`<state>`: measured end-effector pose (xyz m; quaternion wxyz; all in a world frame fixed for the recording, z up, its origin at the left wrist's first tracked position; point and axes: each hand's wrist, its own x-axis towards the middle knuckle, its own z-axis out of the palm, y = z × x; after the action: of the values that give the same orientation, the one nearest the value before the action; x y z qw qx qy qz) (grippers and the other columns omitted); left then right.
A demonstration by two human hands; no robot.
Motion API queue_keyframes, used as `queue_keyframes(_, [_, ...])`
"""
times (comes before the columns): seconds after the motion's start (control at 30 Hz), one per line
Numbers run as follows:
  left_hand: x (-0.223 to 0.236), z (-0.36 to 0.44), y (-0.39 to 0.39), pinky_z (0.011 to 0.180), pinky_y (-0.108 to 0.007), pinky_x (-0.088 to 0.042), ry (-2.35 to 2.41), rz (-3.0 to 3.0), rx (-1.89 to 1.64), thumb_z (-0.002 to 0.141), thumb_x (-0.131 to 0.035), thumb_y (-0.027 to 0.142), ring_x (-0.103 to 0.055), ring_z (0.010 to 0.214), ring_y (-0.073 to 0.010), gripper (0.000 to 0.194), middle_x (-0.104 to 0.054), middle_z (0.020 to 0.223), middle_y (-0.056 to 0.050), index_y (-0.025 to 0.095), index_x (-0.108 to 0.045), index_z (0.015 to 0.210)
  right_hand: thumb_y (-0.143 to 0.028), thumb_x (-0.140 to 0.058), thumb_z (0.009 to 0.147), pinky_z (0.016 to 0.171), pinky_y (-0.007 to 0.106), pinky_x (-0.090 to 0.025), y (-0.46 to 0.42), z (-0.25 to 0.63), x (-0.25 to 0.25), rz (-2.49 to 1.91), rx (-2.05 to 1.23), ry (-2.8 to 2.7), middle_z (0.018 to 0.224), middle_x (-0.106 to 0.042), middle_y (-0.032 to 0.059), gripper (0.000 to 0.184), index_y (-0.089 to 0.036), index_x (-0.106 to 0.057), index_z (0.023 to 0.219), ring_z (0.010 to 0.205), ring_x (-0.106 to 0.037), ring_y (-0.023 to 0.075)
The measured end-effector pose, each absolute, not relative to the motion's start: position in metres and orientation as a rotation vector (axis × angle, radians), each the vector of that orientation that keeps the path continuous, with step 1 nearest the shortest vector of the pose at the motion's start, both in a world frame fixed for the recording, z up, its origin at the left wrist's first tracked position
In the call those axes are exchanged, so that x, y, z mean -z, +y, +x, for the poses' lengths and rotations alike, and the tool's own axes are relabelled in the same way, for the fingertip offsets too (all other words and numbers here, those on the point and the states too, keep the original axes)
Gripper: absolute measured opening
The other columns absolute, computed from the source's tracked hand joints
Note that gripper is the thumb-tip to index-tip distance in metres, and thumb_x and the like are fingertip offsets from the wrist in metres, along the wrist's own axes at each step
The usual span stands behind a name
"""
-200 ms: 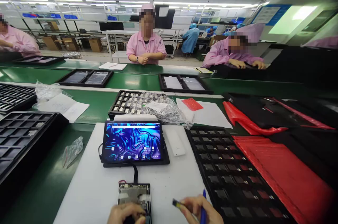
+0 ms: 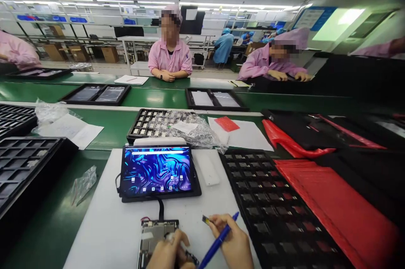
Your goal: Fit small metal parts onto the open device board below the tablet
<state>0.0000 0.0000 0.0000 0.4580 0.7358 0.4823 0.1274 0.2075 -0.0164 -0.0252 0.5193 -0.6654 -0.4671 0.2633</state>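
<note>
My left hand (image 2: pixel 171 252) is closed, its fingers curled over the right side of an opened electronic device (image 2: pixel 148 235) with bare circuitry. A small dark part (image 2: pixel 192 257) shows at those fingers; its kind is unclear. Between thumb and fingertips, my right hand (image 2: pixel 234 239) pinches a small dark flat piece with a yellow patch (image 2: pixel 205 219). A blue pen (image 2: pixel 218 243) also lies through that hand, slanting down toward my left hand. A black ribbon cable (image 2: pixel 161 209) runs from the device to a lit tablet screen (image 2: pixel 156 172).
A white mat (image 2: pixel 101 218) lies under the work. To its right are a black tray of small parts (image 2: pixel 262 197) and red sheets (image 2: pixel 332 201). Black trays (image 2: pixel 28 163) stand left. Bubble wrap (image 2: pixel 193 129) lies behind the screen. Across the bench stands a person in pink (image 2: pixel 171 60).
My left hand has shifted right across the device. My right hand has risen with its small piece, and the pen now slants across it. The whole view has moved slightly.
</note>
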Motion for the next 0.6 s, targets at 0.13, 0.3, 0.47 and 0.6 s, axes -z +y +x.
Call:
queue_keyframes(0.13, [-0.01,0.014,0.004,0.06,-0.017,-0.046,1.143,2.086,-0.156,0.066,-0.062,0.002,-0.062,0.064,-0.0126,0.028,-0.069,0.07,0.005,0.023,-0.061,0.084,-0.044,-0.062,0.08,0.062,0.026,-0.059,-0.013,0.203,0.025,-1.619,-0.54,-1.208,0.073,-0.074,0.0062,0.026,-0.022,-0.054,0.068,0.065,-0.072,0.0201])
queue_keyframes(0.3, [-0.012,0.02,0.008,0.071,-0.028,-0.047,1.223,2.338,-0.145,0.068,-0.065,0.001,-0.061,0.073,-0.0196,0.023,-0.068,0.073,0.0,0.021,-0.064,0.08,-0.038,-0.061,0.08,0.071,0.032,-0.059,-0.013,0.205,0.026,-1.654,-0.452,-1.291,0.083,-0.074,0.0078,0.017,-0.022,-0.061,0.077,0.077,-0.072,0.0234])
queue_keyframes(0.47, [0.001,0.019,0.007,0.08,-0.033,-0.048,1.207,2.527,-0.419,0.068,-0.069,0.002,-0.064,0.088,-0.0232,0.041,-0.071,0.098,-0.002,0.024,-0.062,0.102,-0.042,-0.061,0.08,0.067,0.031,-0.06,-0.013,0.206,0.026,-1.684,-0.271,-1.352,0.086,-0.074,0.0087,0.023,-0.02,-0.063,0.086,0.072,-0.071,0.0228])
queue_keyframes(0.6, [0.007,0.008,0.0,0.078,-0.034,-0.048,1.173,2.61,-0.655,0.084,-0.054,0.007,-0.065,0.088,-0.0226,0.029,-0.071,0.101,-0.005,0.023,-0.058,0.107,-0.044,-0.06,0.082,0.057,0.026,-0.058,-0.012,0.204,0.025,-1.681,-0.412,-1.321,0.067,-0.071,0.003,0.023,-0.021,-0.062,0.075,0.062,-0.07,0.0201])
